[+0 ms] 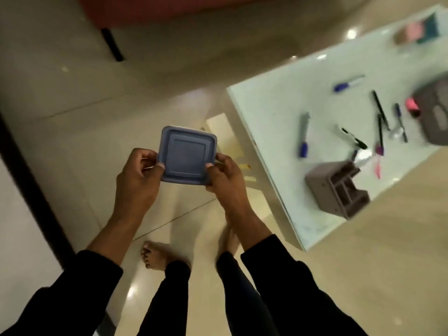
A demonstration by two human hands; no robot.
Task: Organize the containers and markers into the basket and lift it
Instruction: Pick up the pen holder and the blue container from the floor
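I hold a square container with a blue lid (187,155) out in front of me over the floor. My left hand (138,177) grips its left edge and my right hand (224,174) grips its right edge, thumbs on the lid. On the glass table (271,110) to the right lie several markers, among them a blue-capped one (303,135), another blue one (348,83) and black ones (379,110). A grey basket (434,112) stands at the right edge of the view, partly cut off.
A grey compartmented organizer (338,189) sits near the table's front edge. A pink and teal object (418,32) lies at the table's far end, blurred. A red sofa (169,8) with a black leg stands at the back. My bare feet (155,255) are on the tiled floor.
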